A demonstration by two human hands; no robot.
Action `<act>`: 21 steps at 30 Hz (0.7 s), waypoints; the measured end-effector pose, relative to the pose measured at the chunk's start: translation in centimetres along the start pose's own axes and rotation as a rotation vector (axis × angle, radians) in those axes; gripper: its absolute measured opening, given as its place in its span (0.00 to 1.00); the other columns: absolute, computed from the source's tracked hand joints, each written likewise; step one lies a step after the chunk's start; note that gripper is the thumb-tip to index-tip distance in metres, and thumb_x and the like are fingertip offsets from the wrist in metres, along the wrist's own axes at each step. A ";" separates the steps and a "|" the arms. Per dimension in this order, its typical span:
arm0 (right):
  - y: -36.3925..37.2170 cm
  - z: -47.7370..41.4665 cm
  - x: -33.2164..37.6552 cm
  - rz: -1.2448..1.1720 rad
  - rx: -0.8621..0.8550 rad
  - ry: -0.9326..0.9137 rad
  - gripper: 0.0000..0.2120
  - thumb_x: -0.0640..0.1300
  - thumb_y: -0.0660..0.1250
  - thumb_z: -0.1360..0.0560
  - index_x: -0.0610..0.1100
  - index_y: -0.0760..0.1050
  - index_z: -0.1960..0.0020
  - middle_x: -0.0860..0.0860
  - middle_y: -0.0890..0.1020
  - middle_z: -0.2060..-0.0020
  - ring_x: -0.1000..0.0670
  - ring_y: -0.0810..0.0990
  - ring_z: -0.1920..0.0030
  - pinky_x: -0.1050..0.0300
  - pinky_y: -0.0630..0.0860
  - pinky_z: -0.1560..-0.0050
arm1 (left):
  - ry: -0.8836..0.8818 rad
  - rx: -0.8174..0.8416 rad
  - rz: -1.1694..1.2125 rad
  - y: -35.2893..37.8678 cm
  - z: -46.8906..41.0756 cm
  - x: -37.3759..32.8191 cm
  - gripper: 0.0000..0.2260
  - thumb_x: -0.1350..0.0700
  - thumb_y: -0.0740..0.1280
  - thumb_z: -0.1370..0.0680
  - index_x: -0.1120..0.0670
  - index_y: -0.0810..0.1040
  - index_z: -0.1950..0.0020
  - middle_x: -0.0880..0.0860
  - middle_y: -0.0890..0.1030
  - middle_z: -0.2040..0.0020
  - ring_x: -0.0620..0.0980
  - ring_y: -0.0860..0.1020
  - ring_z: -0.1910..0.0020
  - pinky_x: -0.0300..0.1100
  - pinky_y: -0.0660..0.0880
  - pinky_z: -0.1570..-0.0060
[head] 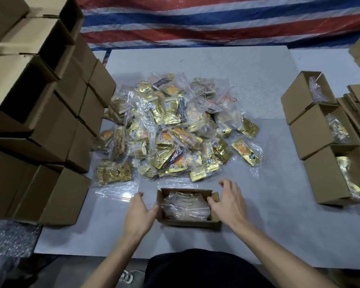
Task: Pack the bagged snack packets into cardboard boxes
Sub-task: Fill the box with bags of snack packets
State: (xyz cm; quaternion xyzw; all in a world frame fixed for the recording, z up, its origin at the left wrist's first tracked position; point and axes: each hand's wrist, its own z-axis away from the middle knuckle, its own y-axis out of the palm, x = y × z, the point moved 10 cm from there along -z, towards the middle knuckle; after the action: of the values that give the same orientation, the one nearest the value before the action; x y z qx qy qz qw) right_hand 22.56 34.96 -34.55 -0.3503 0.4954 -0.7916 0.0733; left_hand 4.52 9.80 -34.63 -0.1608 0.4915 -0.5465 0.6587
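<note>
Hands: left hand (140,213) and right hand (229,202), fingers spread and loose, gripping nothing, flank the small box (187,223); the right thumb touches its right flap.
Box: one, open, lower centre, with a clear bag of packets (185,206) lying inside.
Doing it well: probably press the bag below the rim and steady both ends before folding flaps.
Counts: three filled boxes (308,129) along the right; heap of bags (170,129) at centre and empty boxes (50,129) at left, too many to count.
</note>
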 end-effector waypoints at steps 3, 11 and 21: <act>4.6 1.0 -3.7 -0.148 0.390 0.337 0.31 0.52 0.71 0.28 0.45 0.65 0.29 0.47 0.76 0.39 0.44 0.77 0.40 0.52 0.75 0.45 | -0.255 0.326 0.299 4.3 0.3 1.0 0.19 0.45 0.65 0.21 0.57 0.74 0.37 0.56 0.80 0.45 0.57 0.79 0.54 0.46 0.76 0.55; 6.5 5.1 -5.6 -0.664 0.485 0.607 0.16 0.57 0.65 0.30 0.49 0.73 0.47 0.52 0.80 0.50 0.46 0.85 0.56 0.55 0.82 0.68 | -0.045 0.322 0.360 7.3 -1.0 -4.5 0.11 0.67 0.59 0.23 0.58 0.77 0.45 0.55 0.76 0.65 0.54 0.71 0.72 0.44 0.73 0.70; 0.6 9.5 -15.7 -0.859 0.061 0.950 0.12 0.37 0.58 0.20 0.36 0.73 0.38 0.42 0.78 0.45 0.42 0.80 0.49 0.59 0.79 0.73 | 0.253 0.567 0.027 15.9 1.8 -15.5 0.09 0.59 0.64 0.21 0.56 0.76 0.42 0.57 0.82 0.49 0.57 0.81 0.49 0.47 0.78 0.49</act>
State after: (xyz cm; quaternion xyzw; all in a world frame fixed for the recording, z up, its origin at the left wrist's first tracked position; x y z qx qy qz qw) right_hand 40.09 34.96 -40.15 -0.1263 0.2668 -0.8330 -0.4680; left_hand 16.17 28.40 -38.40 0.1053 0.3998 -0.6686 0.6180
